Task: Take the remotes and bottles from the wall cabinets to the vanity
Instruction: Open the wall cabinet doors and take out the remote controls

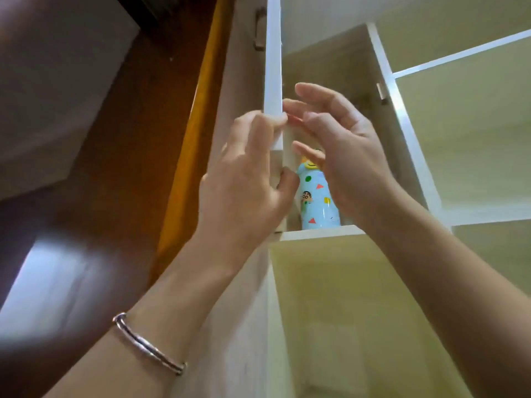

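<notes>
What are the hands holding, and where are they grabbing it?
The left hand grips the cabinet door by its lower edge. The right hand is open, holding nothing, in front of the blue bottle.

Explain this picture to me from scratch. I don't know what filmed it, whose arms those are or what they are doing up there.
There is no machine here. A person wears a wide-angle camera on the head, and it looks up at their own two bare arms reaching into a wall cabinet. The left hand, the arm with the silver bracelet, grips the edge of the white cabinet door, which stands open. The right hand is open and empty, fingers spread, just in front of a light blue bottle printed with coloured shapes and a cartoon figure. The bottle stands upright on the cabinet shelf. I cannot tell whether the right hand touches it. No remote is visible.
</notes>
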{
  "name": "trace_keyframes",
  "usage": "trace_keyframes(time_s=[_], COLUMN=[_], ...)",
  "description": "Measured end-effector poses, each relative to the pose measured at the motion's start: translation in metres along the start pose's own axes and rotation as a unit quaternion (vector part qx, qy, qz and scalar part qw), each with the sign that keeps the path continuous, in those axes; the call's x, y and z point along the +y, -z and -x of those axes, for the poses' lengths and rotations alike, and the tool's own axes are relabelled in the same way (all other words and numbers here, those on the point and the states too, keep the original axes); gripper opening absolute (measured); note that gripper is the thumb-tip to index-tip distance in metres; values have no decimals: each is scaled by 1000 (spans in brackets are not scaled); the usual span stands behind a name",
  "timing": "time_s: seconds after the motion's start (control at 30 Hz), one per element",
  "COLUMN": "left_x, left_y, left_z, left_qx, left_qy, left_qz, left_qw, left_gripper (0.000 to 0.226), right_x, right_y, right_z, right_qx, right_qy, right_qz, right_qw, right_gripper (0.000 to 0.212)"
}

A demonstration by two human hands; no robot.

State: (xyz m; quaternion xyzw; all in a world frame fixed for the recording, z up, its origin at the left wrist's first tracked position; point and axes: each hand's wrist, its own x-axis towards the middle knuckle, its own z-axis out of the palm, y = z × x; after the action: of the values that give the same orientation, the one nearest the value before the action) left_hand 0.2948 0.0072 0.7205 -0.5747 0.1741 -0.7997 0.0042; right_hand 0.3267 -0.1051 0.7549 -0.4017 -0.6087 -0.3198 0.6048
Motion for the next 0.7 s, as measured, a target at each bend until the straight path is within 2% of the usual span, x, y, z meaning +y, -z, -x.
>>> trace_keyframes(time_s=[0.2, 0.3, 0.43, 0.7], left_x=[-30, -41, -52, -54], left_y=[27, 34, 40, 41], left_z=[-1, 3, 6, 12], left_qx=[2, -10, -40, -68], left_qy=[30, 59, 76, 98], left_qz=[-94, -88, -74, -12], left_qw=[995, 994, 994, 993], left_gripper=[44, 46, 46, 47], right_x=[50, 65, 70, 76], right_y=[-40, -52, -61, -64], right_z=[8, 11, 13, 13], right_qx=[-5, 9, 27, 46], right_qy=[-61, -87, -71, -64], right_qz=[73, 82, 109, 104], right_qw=[995, 993, 991, 991], right_gripper=[27, 28, 35, 34])
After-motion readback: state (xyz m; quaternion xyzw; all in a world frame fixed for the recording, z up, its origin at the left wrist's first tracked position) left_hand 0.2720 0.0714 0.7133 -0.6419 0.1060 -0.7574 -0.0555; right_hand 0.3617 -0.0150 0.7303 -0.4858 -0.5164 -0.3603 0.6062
